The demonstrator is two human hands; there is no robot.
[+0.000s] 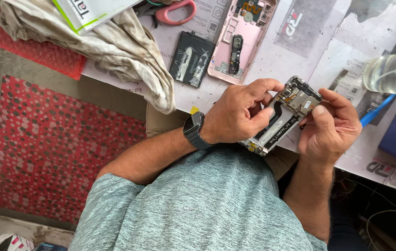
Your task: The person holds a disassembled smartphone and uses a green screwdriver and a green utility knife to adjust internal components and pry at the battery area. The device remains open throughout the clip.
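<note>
head view | worn on head | faces steeply down | close above worktable edge

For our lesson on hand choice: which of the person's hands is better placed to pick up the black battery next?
Probably the left hand: the battery lies on its side of the phone; the right hand is farther away.

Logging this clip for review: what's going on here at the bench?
A person holds an opened phone in both hands over the edge of a table. The left hand grips it from the side, fingers over the exposed insides; the right hand steadies the top end, thumb on its edge. On the table lie a pink back cover, a black battery, a rag and pink scissors.
</note>
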